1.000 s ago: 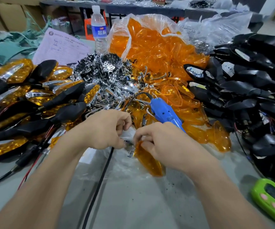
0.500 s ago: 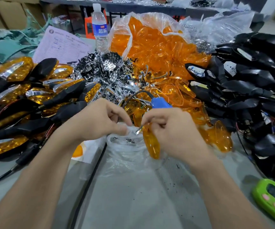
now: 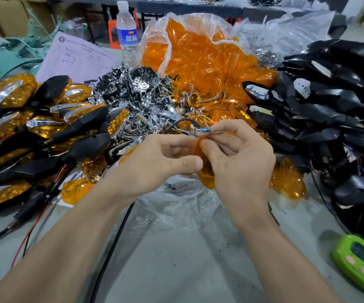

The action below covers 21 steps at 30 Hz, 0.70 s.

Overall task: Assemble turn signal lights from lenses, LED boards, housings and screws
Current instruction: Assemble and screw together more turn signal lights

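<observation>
Both my hands meet above the middle of the table. My right hand [image 3: 240, 158] grips an amber lens [image 3: 206, 173] edge-on, with a chrome trim strip [image 3: 207, 132] sticking out above its fingers. My left hand [image 3: 161, 158] pinches the same lens from the left, thumb against its edge. A small clear bag of screws [image 3: 172, 191] lies just below the hands. The blue electric screwdriver is hidden behind my hands; only its black cable [image 3: 183, 123] shows.
Finished amber-and-black lights [image 3: 34, 127] pile up at the left. Chrome reflectors [image 3: 137, 92] and a bag of amber lenses [image 3: 198, 53] lie behind. Black housings [image 3: 329, 110] fill the right. A water bottle [image 3: 127, 33] stands at the back. A green device [image 3: 360, 265] sits at the near right.
Both hands have risen from the screw bag and come closer together. The lens has come up with them, and the blue screwdriver has gone out of sight behind them.
</observation>
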Motion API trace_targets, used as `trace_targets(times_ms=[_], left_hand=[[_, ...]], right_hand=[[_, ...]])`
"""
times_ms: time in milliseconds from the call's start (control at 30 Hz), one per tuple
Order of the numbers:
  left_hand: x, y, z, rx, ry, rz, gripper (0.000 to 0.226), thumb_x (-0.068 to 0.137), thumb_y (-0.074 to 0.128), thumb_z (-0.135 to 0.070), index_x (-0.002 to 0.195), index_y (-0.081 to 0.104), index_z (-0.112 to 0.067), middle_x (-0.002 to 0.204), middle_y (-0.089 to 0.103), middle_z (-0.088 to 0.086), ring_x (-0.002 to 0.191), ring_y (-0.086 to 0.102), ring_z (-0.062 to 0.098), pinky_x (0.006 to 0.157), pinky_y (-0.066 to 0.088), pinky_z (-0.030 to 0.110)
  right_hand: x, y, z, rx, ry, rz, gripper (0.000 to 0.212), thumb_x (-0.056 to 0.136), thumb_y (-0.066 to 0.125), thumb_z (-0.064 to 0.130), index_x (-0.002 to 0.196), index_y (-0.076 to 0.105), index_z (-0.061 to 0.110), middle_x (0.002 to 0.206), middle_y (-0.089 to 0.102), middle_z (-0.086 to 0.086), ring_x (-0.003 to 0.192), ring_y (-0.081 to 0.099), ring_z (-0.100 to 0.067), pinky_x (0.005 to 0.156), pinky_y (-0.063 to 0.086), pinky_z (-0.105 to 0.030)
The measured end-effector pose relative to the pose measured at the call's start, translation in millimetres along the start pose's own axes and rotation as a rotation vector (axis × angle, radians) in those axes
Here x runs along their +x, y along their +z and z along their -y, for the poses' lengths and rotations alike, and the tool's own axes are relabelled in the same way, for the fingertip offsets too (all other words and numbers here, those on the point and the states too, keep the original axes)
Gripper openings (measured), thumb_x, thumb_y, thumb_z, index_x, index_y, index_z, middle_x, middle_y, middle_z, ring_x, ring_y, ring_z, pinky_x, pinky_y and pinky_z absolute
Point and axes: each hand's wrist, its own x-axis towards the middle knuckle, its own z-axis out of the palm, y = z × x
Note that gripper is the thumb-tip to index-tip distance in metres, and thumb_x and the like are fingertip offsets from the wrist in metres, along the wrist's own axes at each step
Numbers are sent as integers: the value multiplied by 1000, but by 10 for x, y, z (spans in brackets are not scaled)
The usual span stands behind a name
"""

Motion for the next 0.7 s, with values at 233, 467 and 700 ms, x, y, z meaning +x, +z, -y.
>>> trace_targets(times_ms=[233,467,700], left_hand=[[37,32,12,-43,-48,-175,19,96,64,3,99,75,-12,81,79,6,68,74,15,59,60,25],[31,-13,-35,-163,-79,-313,31,101,60,-11,85,83,-23,88,79,10,75,75,18,52,51,21],[58,7,2,-267,13,-288,19,81,67,-21,87,85,-22,75,67,1,71,66,12,75,62,32]], right_hand=[[17,10,26,177,131,-21,20,80,82,6,89,72,20,83,79,-1,82,78,-17,74,63,-32],[113,-105,126,262,317,136,22,94,71,11,73,74,18,74,76,-9,66,73,-21,58,56,-27],[-1,12,82,-321,39,305,21,83,76,5,71,68,20,61,66,15,51,61,-7,59,53,-23]])
